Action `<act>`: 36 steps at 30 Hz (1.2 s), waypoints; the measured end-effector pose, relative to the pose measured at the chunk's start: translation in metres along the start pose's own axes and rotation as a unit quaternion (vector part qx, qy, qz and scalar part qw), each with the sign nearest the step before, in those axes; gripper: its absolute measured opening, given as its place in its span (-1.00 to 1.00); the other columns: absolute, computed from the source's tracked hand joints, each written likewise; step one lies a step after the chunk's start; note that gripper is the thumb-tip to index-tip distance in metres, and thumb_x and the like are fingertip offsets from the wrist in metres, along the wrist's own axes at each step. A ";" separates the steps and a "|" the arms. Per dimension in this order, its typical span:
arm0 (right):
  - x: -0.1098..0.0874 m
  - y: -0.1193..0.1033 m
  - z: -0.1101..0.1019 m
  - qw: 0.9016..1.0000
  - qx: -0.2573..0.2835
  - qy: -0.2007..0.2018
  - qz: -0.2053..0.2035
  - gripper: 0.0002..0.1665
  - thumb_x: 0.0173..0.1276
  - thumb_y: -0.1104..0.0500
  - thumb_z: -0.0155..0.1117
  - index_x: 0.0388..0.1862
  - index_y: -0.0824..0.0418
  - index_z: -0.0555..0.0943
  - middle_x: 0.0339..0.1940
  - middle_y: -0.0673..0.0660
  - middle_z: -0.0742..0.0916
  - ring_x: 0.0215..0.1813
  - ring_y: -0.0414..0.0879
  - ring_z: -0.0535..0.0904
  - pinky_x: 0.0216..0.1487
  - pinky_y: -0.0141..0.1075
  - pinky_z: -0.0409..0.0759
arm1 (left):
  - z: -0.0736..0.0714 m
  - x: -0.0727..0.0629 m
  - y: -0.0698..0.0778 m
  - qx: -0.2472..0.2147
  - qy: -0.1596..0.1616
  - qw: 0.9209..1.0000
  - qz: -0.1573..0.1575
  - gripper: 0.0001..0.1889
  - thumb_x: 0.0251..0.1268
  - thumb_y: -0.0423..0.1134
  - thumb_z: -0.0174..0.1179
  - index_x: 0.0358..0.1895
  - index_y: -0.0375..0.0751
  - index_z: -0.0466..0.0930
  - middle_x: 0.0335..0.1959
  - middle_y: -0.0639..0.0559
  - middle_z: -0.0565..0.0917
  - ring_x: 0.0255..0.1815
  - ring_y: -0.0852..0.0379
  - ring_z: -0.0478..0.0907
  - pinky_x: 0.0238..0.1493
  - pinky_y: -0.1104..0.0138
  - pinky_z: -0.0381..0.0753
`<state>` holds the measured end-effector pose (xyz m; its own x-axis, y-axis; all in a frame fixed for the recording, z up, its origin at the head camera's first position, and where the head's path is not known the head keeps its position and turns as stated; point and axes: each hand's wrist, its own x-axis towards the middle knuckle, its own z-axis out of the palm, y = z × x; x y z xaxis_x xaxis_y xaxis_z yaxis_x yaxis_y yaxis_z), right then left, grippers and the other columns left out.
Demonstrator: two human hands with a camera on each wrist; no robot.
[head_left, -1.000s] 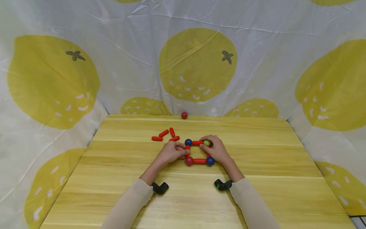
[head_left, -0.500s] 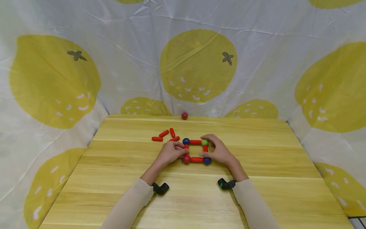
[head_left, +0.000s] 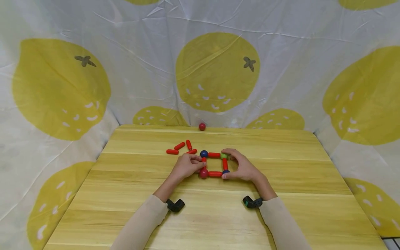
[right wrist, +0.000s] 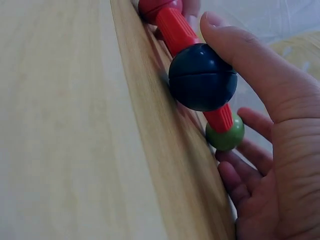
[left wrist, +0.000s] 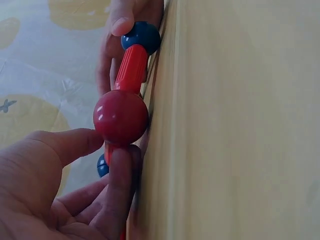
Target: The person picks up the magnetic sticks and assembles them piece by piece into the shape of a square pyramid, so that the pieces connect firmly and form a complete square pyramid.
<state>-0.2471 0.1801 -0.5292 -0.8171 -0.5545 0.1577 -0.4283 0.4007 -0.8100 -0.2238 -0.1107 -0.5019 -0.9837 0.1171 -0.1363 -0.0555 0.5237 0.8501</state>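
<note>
Square frame on tabletop, four red rods, glossy corner balls, two blue, one green, one crimson, left hand pinching left rod, right hand wide, gripping right-hand balls.

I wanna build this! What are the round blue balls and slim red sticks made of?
Round blue balls: glossy, probably plastic, perhaps painted metal; they shine, and one shows a seam. Slim red sticks: satin, likely plastic, with moulded-looking ridges.

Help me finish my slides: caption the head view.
Left hand and right hand flank a square of rods and balls; a loose ball sits beyond.
</note>
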 end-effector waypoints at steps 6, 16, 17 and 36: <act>-0.001 0.001 -0.001 1.000 0.011 -0.002 -0.012 0.13 0.07 0.01 0.71 0.56 0.21 0.34 0.60 0.24 0.33 0.52 0.08 0.35 0.47 0.12 0.42 | -0.017 0.004 -0.003 0.051 0.090 0.991 0.090 -0.71 0.24 -0.01 0.49 -0.18 -0.16 0.77 -0.45 0.09 0.75 -0.46 0.18 0.66 -0.39 0.30 0.65; 0.000 -0.001 0.002 1.000 0.017 0.001 -0.014 0.15 0.02 0.03 0.74 0.55 0.19 0.35 0.59 0.22 0.34 0.51 0.06 0.35 0.48 0.11 0.40 | -0.041 0.017 -0.007 0.165 0.110 0.970 0.138 -0.67 0.18 -0.15 0.54 -0.09 -0.27 0.75 -0.21 -0.13 0.79 -0.19 -0.06 0.68 -0.07 0.10 0.71; 0.000 -0.001 0.003 1.000 0.016 0.001 -0.012 0.15 0.02 0.02 0.74 0.55 0.18 0.35 0.59 0.21 0.34 0.51 0.05 0.36 0.48 0.10 0.40 | -0.041 0.017 -0.007 0.170 0.106 0.970 0.139 -0.67 0.18 -0.16 0.54 -0.08 -0.27 0.75 -0.21 -0.13 0.79 -0.19 -0.06 0.69 -0.07 0.10 0.72; 0.000 -0.003 0.002 1.000 0.012 0.015 -0.011 0.09 0.06 0.01 0.72 0.54 0.11 0.38 0.58 0.22 0.38 0.49 0.06 0.39 0.46 0.08 0.44 | -0.038 0.005 -0.016 0.073 0.014 0.988 0.138 -0.66 0.36 -0.25 0.39 0.17 -0.16 0.70 0.03 -0.03 0.77 -0.06 0.05 0.76 0.05 0.18 0.76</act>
<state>-0.2446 0.1777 -0.5276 -0.8185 -0.5413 0.1925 -0.4378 0.3707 -0.8191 -0.2347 -0.1507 -0.4971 -0.9627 0.2490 0.1058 0.2377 0.5920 0.7701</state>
